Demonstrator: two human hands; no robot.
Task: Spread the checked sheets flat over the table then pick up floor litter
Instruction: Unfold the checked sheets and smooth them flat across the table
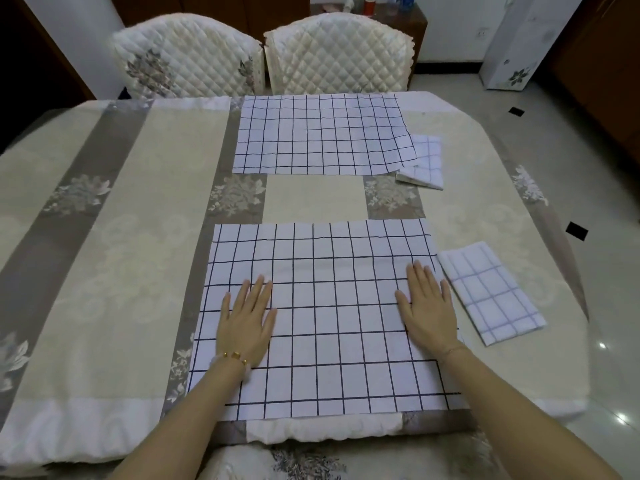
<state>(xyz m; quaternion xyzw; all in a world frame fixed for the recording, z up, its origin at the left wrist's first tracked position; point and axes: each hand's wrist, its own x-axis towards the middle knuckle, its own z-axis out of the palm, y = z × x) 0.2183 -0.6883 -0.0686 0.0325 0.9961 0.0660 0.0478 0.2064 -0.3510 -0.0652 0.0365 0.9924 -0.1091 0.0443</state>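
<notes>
We see the near checked sheet lying open at six o'clock on the table, with its near edge along the table's edge. The left hand and the right hand both lie flat on it, fingers straight and a little spread, holding nothing. We judge that the palms press the cloth to push its wrinkles out to the sides.

The far checked sheet lies open at twelve o'clock, well apart from the near one. One folded cloth lies just beside the near sheet at three o'clock. A second folded cloth touches the far sheet's right corner at about one o'clock. Probably both are kept close for spreading next.

On the floor at three o'clock are small dark squares; we cannot tell if they are litter or tile pattern.
</notes>
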